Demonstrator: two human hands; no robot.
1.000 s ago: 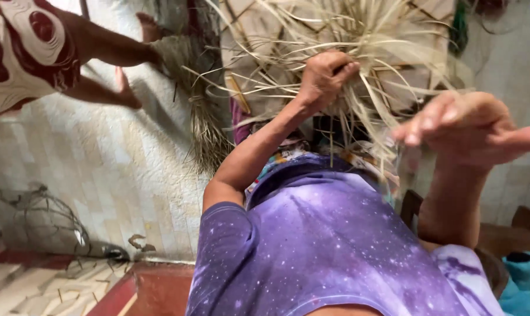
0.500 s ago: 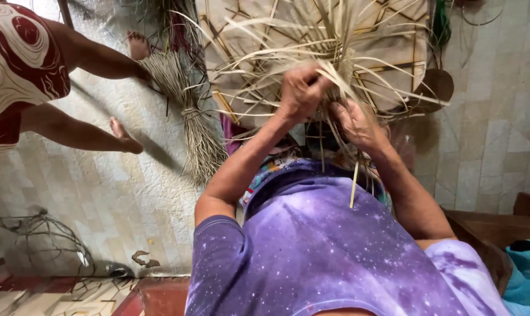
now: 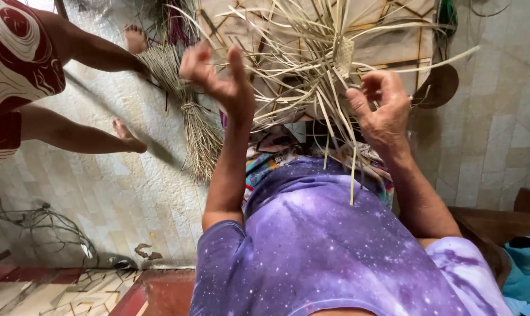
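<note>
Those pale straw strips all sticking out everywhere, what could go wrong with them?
1. The loose strips fan out in a tangle around the small woven patch; they might snag or kink.
2. Both the left hand and right hand are open, so the weave may slacken.
3. Stiff strip ends point toward the person and could poke.

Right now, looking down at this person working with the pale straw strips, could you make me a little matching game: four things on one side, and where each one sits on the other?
Things:
1. tangle of pale woven straw strips
2. tied bundle of dry straw
3. teal plush toy
4. tangled grey wire

Places:
A. bottom right corner
B. on the tiled floor at lower left
C. between the raised left hand and right hand
D. on the floor beside another person's bare feet

Pairs: 1-C, 2-D, 3-A, 4-B
</note>
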